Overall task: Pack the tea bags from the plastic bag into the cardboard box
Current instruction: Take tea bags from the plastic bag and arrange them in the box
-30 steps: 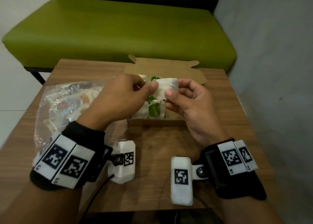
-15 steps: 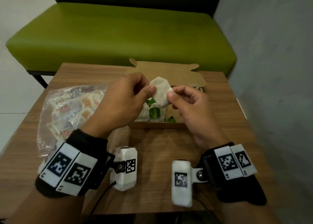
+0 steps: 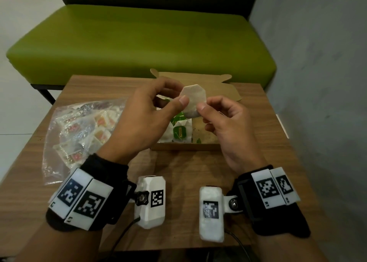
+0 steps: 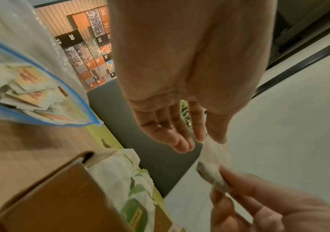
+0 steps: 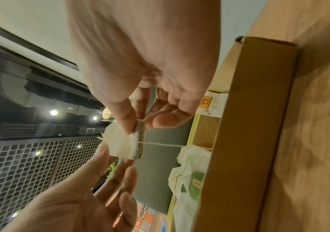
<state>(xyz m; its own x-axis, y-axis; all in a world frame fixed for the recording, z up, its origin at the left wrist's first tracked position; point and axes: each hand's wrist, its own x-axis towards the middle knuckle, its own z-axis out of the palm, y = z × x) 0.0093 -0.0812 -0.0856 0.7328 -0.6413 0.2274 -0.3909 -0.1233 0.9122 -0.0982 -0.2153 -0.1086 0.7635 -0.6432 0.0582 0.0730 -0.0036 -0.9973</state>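
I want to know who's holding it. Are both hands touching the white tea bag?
Touching. The head view shows the left hand and right hand each pinching the tea bag.

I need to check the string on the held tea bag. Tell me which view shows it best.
The right wrist view: the string runs taut from the tea bag towards the cardboard box. The head view shows the tea bag pinched by the left hand and right hand, with no string visible; the left wrist view is blurred.
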